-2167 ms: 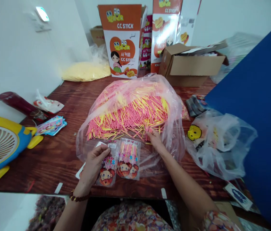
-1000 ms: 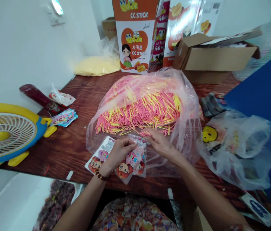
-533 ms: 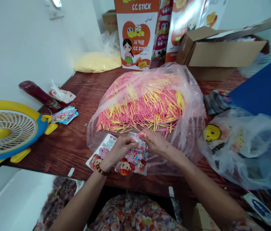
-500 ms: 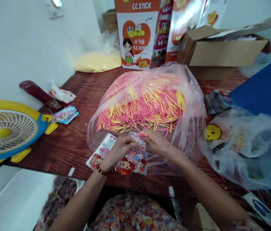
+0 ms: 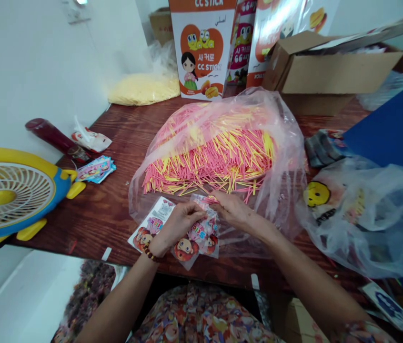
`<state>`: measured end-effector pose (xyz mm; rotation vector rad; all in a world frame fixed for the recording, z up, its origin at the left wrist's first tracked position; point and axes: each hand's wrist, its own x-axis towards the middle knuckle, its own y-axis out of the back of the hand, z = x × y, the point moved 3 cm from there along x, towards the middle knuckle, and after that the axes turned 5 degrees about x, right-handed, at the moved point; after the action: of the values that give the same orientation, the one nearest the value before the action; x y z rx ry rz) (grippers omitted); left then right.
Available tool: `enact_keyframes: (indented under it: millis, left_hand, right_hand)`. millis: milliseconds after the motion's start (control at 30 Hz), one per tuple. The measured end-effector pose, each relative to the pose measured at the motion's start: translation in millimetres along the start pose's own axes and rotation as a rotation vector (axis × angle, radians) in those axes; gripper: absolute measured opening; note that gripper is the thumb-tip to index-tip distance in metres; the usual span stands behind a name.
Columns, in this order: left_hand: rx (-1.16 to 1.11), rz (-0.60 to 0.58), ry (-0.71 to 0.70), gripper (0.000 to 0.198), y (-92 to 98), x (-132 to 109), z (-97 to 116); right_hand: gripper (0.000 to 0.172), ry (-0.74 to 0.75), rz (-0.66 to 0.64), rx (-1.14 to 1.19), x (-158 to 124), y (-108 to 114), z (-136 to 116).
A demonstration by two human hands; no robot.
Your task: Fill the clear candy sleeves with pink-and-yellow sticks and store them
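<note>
My left hand (image 5: pixel 183 220), a beaded bracelet at its wrist, is closed in a pinch on the upper part of a small clear printed packet (image 5: pixel 186 248). Another printed packet (image 5: pixel 211 240) lies overlapping it on the right. My right hand (image 5: pixel 233 209) is closed round a small bunch of pink and yellow sticks (image 5: pixel 211 199), close to the packet's top edge. Whether the stick ends are inside the packet I cannot tell. Beyond both hands, a heap of pink and yellow sticks (image 5: pixel 208 162) spills from a large clear plastic bag (image 5: pixel 285 124). Left of my left hand lies a stack of printed packets (image 5: pixel 156 218).
A yellow and blue fan (image 5: pixel 19 200), a dark red bottle (image 5: pixel 53 138) and blue printed packets (image 5: pixel 97 169) are on the left. Behind the heap stand a printed carton (image 5: pixel 201 52) and an open cardboard box (image 5: pixel 337 74). A crumpled plastic bag (image 5: pixel 366 219) lies to the right.
The lower end of the packet in my left hand has swung out, away from the packet overlapping it. Both hands stay almost in place, and the view has shifted slightly.
</note>
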<state>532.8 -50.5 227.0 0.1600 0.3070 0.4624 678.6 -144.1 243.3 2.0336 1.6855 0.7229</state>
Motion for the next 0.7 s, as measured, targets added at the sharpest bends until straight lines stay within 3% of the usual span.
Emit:
enact_keyframes:
  millis: [200,333,533,700]
  left_hand:
    - [0.062,-0.008,-0.053,0.037,-0.5,-3,-5]
    - [0.142,0.033,-0.116,0.037,1.7,-5,-10]
    - [0.151,0.077,-0.204,0.033,-0.6,-5,-8]
    - [0.152,0.103,-0.232,0.035,-5.0,-4,-2]
  right_hand:
    - [0.009,-0.135,0.093,0.162,-1,5,7]
    - [0.016,-0.213,0.242,0.527,-3,6,14]
    - [0.017,-0.147,0.636,1.055,2,7,-6]
    - [0.016,-0.091,0.753,1.201,12,2,-28]
